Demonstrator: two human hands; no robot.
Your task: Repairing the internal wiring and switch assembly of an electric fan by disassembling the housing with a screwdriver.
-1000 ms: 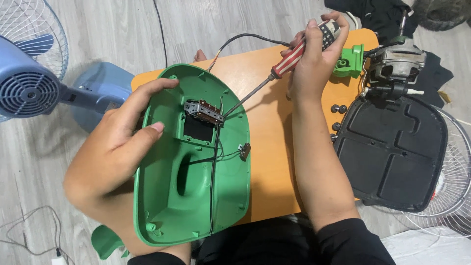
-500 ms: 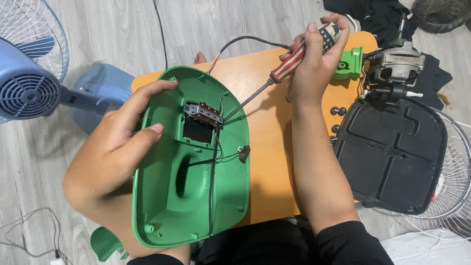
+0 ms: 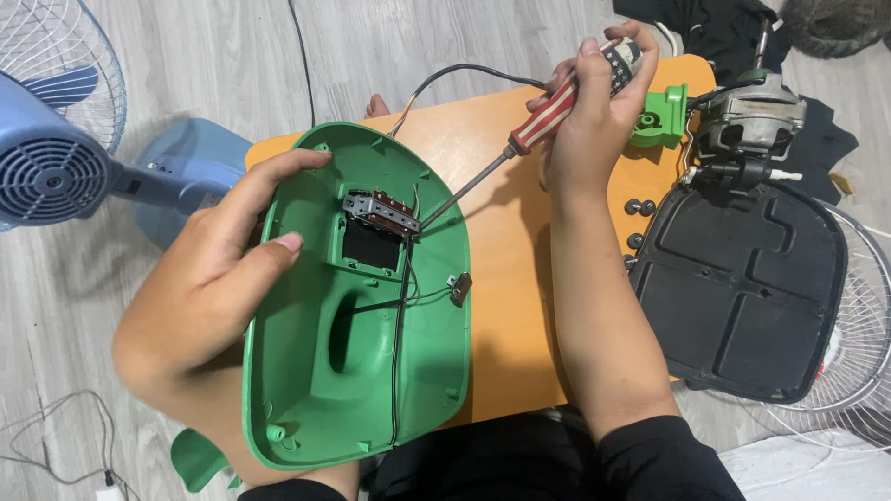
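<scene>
We take the green plastic fan base shell [image 3: 357,306] as our landmark; it lies hollow side up on the orange board [image 3: 506,278], tilted a little toward the left hand. Our left hand [image 3: 209,278] is spread half open along the shell's left rim, fingers reaching over the edge near the top and the thumb pressed inside against the wall, so it steadies the shell rather than closing round it. Our right hand [image 3: 594,111], up and to the right of the shell, is closed tight around the striped handle of a screwdriver [image 3: 520,144], wrist bent and forearm running down along the shell's right side. The screwdriver's shaft slants down-left and its tip meets the metal switch block [image 3: 380,213] seated in the upper middle of the shell. Inside the shell, black wires [image 3: 401,315] run from that block down toward the lower rim, with a small part [image 3: 458,288] hanging at the right edge. To the right of the shell lie a black base plate [image 3: 742,288] and a fan motor [image 3: 747,125]; to its left stands a blue fan [image 3: 56,167].
</scene>
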